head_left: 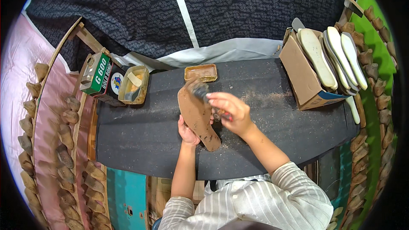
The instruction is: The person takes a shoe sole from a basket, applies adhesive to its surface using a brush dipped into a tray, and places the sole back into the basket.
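Note:
My left hand (187, 133) is closed around the edges of a brown insole (196, 117), holding it tilted above the dark table. The insole's wide end points away from me and its narrow end toward me; dark flecks dot its surface. In my right hand (232, 110) is a dark brush (198, 90), smeared by motion, with a bit of red showing by the fingers. Its head lies over the wide end of the insole; whether the two touch I cannot tell.
Beyond the insole stands a shallow tray (205, 66). A green metal can (99, 76) and a tub (140, 96) with a pale scraper stand at left. At right, a cardboard box (304, 79) holds several cream soles (317, 57). Racks of wooden shoe lasts (64, 157) flank the table (140, 140); debris is scattered over it.

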Available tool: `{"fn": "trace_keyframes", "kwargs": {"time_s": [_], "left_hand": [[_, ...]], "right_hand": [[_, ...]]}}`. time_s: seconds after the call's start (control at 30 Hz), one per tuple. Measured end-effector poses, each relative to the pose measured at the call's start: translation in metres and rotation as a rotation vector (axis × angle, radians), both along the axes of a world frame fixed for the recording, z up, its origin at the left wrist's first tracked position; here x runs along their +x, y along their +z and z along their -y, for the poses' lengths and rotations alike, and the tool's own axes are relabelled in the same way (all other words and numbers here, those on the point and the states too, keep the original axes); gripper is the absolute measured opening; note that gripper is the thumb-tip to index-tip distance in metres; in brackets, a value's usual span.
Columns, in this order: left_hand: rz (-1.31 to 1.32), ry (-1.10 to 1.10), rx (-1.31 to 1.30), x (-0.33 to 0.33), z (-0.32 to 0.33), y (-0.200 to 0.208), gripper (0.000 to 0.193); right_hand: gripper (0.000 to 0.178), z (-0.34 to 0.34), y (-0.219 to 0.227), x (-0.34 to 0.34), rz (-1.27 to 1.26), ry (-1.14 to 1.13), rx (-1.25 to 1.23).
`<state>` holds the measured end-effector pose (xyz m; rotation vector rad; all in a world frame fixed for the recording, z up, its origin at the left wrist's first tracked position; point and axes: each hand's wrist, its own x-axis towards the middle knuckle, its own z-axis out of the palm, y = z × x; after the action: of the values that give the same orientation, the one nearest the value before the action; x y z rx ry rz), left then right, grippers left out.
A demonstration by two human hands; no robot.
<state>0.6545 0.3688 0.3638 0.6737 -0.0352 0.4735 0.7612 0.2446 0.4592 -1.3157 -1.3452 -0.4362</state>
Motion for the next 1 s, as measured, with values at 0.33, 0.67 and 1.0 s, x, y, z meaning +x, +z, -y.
{"fn": "trace_keyframes", "kwargs": {"time_s": [0.33, 0.67, 1.0], "left_hand": [[-0.130, 0.188, -0.198, -0.001, 0.002, -0.003, 0.076], [0.261, -0.099, -0.269, -0.005, -0.005, -0.011, 0.069], [0.199, -0.097, -0.170, 0.000, -0.003, -0.010, 0.073]], "right_hand": [[0.037, -0.005, -0.004, -0.009, -0.044, 0.106, 0.013], [0.036, -0.008, -0.007, -0.005, 0.011, 0.149, 0.020], [0.035, -0.006, -0.001, -0.008, 0.096, 0.255, 0.007]]}}
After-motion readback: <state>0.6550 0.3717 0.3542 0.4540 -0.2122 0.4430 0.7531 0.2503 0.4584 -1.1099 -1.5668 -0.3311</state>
